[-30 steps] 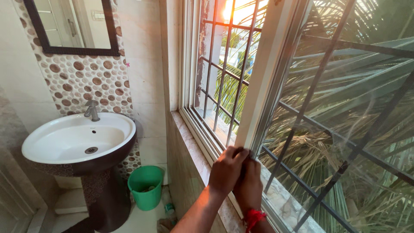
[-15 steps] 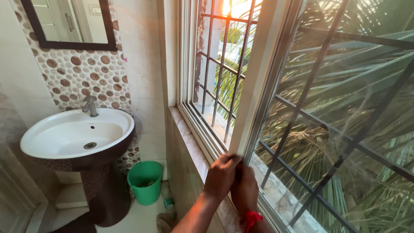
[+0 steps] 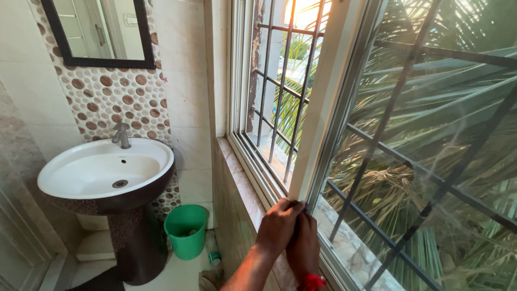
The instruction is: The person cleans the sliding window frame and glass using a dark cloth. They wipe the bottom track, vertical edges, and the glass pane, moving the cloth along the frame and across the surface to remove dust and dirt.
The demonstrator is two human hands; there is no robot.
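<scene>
Gripping the white sliding window frame (image 3: 323, 116) at its bottom edge, left hand (image 3: 278, 226) and right hand (image 3: 303, 245) are seen closed tight together.

No label, sign or screen shows; the one likely package is a small bottle (image 3: 216, 261) on the floor just right of the green bin, white-bodied with a green band; too small and blurred to tell more; it lies below the window sill.
</scene>
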